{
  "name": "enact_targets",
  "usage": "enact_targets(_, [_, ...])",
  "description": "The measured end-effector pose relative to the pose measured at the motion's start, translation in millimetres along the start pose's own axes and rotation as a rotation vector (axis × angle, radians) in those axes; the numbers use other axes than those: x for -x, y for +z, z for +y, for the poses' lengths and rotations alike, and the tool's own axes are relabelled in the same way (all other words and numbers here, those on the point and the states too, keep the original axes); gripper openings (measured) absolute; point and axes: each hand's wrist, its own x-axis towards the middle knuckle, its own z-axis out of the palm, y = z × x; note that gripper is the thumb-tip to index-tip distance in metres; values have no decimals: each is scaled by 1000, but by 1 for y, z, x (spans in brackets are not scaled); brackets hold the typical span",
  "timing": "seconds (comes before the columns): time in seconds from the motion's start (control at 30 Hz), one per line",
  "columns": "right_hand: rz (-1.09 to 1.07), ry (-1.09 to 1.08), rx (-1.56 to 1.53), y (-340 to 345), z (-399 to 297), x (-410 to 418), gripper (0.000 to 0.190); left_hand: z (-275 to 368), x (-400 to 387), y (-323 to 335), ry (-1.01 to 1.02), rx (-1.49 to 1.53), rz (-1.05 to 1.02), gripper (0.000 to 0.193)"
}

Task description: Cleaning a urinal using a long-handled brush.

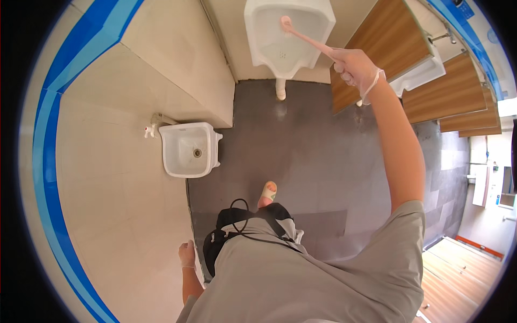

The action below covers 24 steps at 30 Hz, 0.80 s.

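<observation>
My right hand (pixel 355 70), in a clear disposable glove, grips the handle of a pink long-handled toilet brush (pixel 309 39). The brush's head (pixel 286 24) is inside the bowl of a white ceramic urinal (pixel 264 48), over its back part; whether the bristles touch the surface is hard to tell. My left hand (pixel 187 255), also gloved, hangs low at my left side by the tiled wall, its fingers curled. Nothing shows in it, but part of the hand is turned from view.
On the left, a white mop sink (pixel 167 161) with a tap (pixel 150 131) juts from the wall. Wood-grain partitions (pixel 383 36) stand along the right, with another urinal (pixel 424 72) between them. Wooden stall doors (pixel 464 270) are at lower right. A black bag (pixel 211 250) hangs at my waist.
</observation>
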Motion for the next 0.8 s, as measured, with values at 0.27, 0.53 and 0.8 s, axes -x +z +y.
enact_targets(0.27, [58, -175, 213, 9, -102, -2, 29, -53, 12, 47, -128, 107, -145, 50])
enact_targets(0.53, [190, -523, 1380, 60, -115, -112, 34, -84, 36, 94, -108, 274, -104, 46])
enact_targets(0.8, [100, -417, 1254, 92, -81, -104, 37, -65, 40, 87, -307, 507, -6, 49])
